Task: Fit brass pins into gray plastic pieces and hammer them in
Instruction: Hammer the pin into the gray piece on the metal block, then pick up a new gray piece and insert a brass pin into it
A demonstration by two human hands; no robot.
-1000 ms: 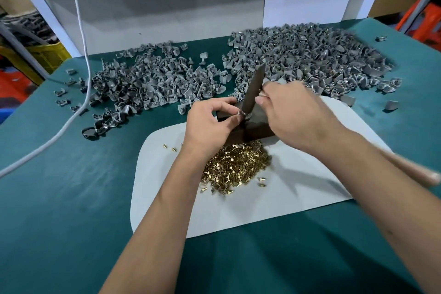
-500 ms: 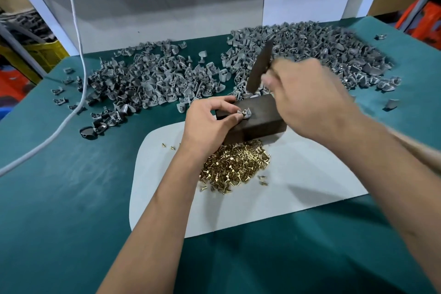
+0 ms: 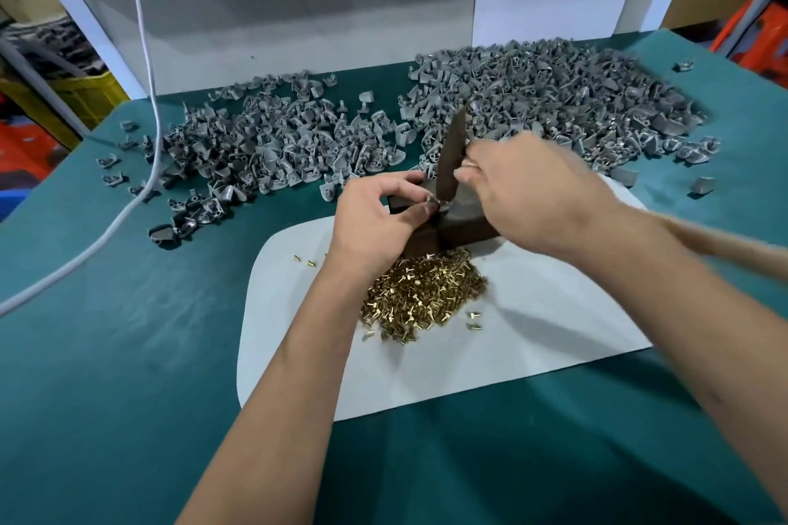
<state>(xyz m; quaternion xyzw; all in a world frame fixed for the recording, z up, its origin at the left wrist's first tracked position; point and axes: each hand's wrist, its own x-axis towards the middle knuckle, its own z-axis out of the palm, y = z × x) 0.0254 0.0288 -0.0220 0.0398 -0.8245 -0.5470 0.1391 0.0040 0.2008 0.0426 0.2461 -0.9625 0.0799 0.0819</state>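
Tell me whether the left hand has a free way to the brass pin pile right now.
Probably yes, once it lets go. The left hand pinches a gray piece on the dark block, and the brass pin pile lies just below its wrist on the white mat, with nothing between.

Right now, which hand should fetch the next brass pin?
Left. The left hand sits just above the brass pin pile, while the right hand grips the hammer over the block.

No text, label, brand, number or sign can be read anywhere.
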